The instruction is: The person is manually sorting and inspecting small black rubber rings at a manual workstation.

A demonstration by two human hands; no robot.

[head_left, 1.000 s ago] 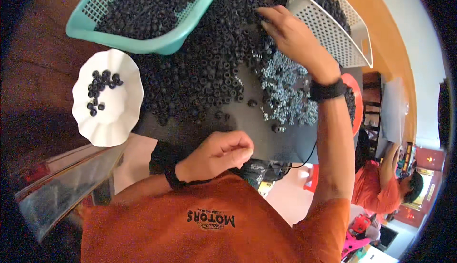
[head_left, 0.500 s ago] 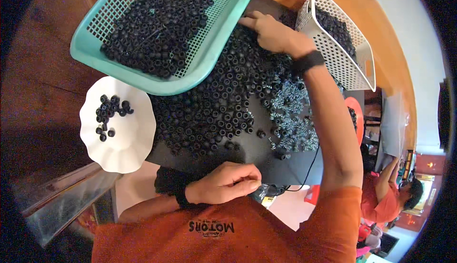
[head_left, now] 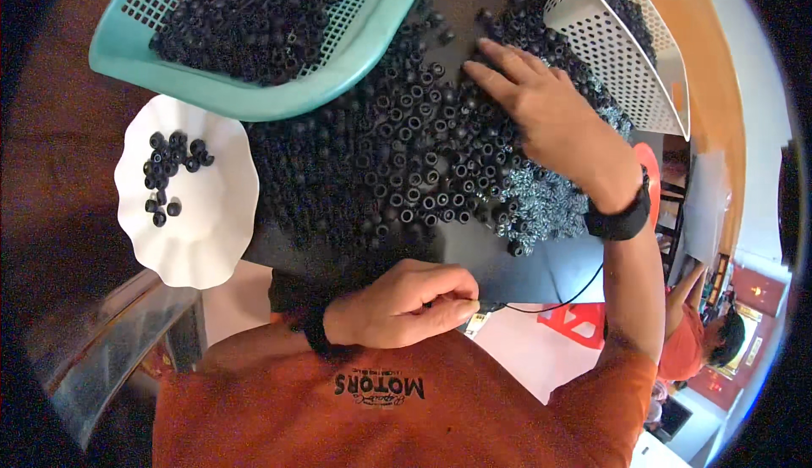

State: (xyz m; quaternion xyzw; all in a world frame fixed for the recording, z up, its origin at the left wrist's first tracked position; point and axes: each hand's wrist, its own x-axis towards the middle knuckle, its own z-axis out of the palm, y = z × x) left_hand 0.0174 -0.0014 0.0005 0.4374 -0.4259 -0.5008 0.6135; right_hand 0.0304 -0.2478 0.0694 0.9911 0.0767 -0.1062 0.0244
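A broad heap of small black ring-shaped parts (head_left: 414, 163) covers the dark table. My right hand (head_left: 545, 108), a black band at its wrist, rests over the far right of this heap, fingers stretched and a little apart, touching some rings. Beside and below it lies a pile of small silvery pieces (head_left: 545, 206), which look like coiled metal bits. My left hand (head_left: 406, 303) is at the table's near edge, its fingers curled in and thumb close to the forefinger. Whatever may be inside that curl is hidden.
A green plastic basket (head_left: 296, 104) full of black rings stands at far left. Nearer is a white wavy-edged plate (head_left: 203, 239) with several rings. A white perforated basket (head_left: 617, 53) of dark parts stands at far right, by a red rim (head_left: 649, 172). Another person (head_left: 689, 345) is farther right.
My right hand has drawn back from beside the green basket toward me and to the right, its fingers now spread. My left hand stays near the edge. The whole view has shifted slightly.
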